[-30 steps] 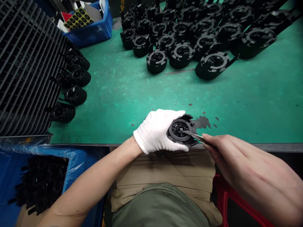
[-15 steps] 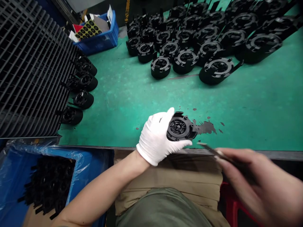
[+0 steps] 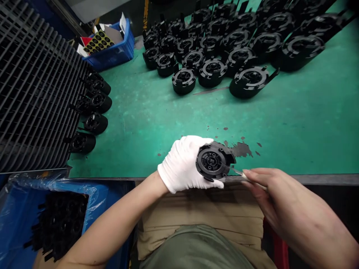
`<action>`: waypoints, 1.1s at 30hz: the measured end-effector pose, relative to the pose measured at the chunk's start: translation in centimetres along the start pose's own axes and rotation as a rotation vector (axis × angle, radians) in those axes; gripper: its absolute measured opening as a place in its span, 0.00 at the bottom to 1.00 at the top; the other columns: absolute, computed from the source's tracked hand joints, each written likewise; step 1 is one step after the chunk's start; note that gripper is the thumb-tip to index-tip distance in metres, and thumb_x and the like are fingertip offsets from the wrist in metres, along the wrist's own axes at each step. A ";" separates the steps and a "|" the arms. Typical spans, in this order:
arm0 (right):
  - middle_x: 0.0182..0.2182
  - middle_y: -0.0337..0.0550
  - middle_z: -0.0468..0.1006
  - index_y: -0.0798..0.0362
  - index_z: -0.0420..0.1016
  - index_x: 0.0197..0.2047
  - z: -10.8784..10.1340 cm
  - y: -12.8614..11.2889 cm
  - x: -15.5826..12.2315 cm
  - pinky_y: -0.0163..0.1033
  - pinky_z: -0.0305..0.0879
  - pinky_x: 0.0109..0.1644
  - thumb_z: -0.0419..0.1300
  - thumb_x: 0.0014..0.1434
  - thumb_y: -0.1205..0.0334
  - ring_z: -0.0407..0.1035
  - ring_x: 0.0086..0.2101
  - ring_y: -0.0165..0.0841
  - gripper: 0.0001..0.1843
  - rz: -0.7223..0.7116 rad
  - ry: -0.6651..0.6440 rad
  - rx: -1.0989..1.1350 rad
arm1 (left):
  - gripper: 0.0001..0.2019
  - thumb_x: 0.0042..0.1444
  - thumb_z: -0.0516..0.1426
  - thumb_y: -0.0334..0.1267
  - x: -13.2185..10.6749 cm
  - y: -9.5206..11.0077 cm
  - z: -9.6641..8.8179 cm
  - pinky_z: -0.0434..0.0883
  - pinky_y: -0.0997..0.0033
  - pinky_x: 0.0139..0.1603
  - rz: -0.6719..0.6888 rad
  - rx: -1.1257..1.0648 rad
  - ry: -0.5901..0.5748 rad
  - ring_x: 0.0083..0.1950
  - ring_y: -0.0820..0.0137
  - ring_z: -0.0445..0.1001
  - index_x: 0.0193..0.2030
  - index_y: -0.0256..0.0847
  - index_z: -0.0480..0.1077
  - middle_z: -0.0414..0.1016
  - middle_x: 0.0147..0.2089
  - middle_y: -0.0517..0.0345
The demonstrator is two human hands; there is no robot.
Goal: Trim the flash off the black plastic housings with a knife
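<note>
My left hand, in a white glove, is wrapped round the left side of a round black plastic housing. The housing's ribbed inner face is turned up, and it is held over the table's front edge. Bare, my right hand pinches a slim, thin-bladed hand tool with a pale handle. The tool's narrow tip reaches over the right part of the housing's face; whether it touches there I cannot tell.
Rows of similar black housings stand at the back of the green table. Several more line a black grid rack at left. A blue bin holds sticker sheets; a plastic-lined blue crate with black parts stands lower left.
My right hand has brought the tool left, up to the housing, and its grip has turned. The housing has shifted slightly down towards me in my left hand. The view has moved a little.
</note>
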State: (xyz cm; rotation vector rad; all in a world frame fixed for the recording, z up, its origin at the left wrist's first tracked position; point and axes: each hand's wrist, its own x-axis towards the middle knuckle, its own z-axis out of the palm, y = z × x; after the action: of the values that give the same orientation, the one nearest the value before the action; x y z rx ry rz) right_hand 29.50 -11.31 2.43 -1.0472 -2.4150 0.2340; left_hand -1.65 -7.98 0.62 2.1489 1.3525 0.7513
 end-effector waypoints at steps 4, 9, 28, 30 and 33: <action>0.50 0.51 0.86 0.52 0.77 0.60 0.3 -1.2 1.1 0.43 0.83 0.48 0.60 0.85 0.55 0.86 0.43 0.38 0.10 -0.021 0.015 -0.012 | 0.60 0.44 0.75 0.86 -0.1 -0.1 0.6 0.86 0.35 0.70 0.001 0.007 0.011 0.65 0.39 0.88 0.73 0.44 0.78 0.87 0.65 0.37; 0.51 0.53 0.86 0.54 0.78 0.59 0.4 -1.4 1.6 0.44 0.82 0.49 0.58 0.86 0.54 0.86 0.44 0.39 0.13 -0.003 0.003 -0.023 | 0.58 0.48 0.73 0.86 -0.2 0.0 0.3 0.87 0.37 0.67 0.034 0.010 0.029 0.63 0.40 0.89 0.71 0.40 0.78 0.88 0.62 0.36; 0.53 0.51 0.86 0.48 0.79 0.62 1.2 -2.0 0.6 0.50 0.85 0.54 0.62 0.83 0.59 0.86 0.47 0.44 0.10 0.105 -0.025 0.028 | 0.53 0.47 0.74 0.85 0.4 0.2 0.1 0.88 0.38 0.63 0.010 -0.042 0.000 0.58 0.42 0.89 0.68 0.46 0.82 0.89 0.58 0.42; 0.52 0.51 0.85 0.49 0.77 0.63 1.3 -2.1 0.9 0.50 0.85 0.55 0.63 0.82 0.61 0.86 0.47 0.44 0.10 0.098 0.012 0.009 | 0.51 0.48 0.74 0.84 0.5 0.4 0.0 0.88 0.39 0.61 0.007 -0.057 0.000 0.56 0.43 0.90 0.67 0.47 0.83 0.89 0.56 0.43; 0.50 0.49 0.86 0.49 0.76 0.64 1.2 -2.4 1.2 0.45 0.86 0.55 0.65 0.81 0.64 0.86 0.45 0.41 0.12 0.102 0.092 0.032 | 0.51 0.47 0.75 0.84 0.5 0.6 -0.1 0.88 0.39 0.61 -0.003 -0.052 -0.010 0.55 0.43 0.90 0.66 0.48 0.83 0.89 0.56 0.44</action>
State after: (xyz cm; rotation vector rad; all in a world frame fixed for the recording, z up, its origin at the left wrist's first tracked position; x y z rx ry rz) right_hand 26.68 -12.06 2.64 -1.1427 -2.2720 0.2531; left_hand -1.19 -7.71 1.19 2.1075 1.3166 0.7654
